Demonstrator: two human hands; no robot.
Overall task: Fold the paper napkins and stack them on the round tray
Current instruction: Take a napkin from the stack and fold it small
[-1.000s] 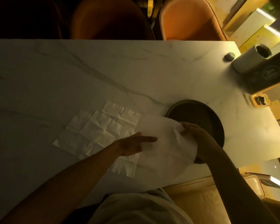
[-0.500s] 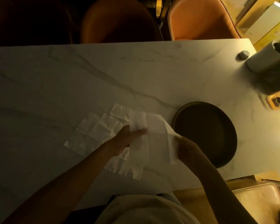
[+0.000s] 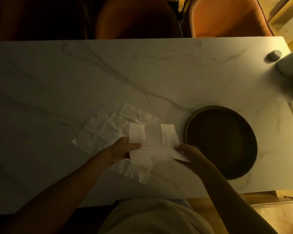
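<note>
While your left hand [image 3: 123, 150] and right hand [image 3: 187, 152] pinch the white napkin's [image 3: 152, 142] opposite edges over the unfolded napkins [image 3: 108, 130], you keep it taut for creasing beside the empty round tray [image 3: 201, 112].

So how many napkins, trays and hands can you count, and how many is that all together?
Napkins: 2, the held napkin and the flat napkin spread on the table
Trays: 1, the round tray, nothing in it
Hands: 2, the left hand and the right hand, each pinching the held napkin
Total: 5
</note>
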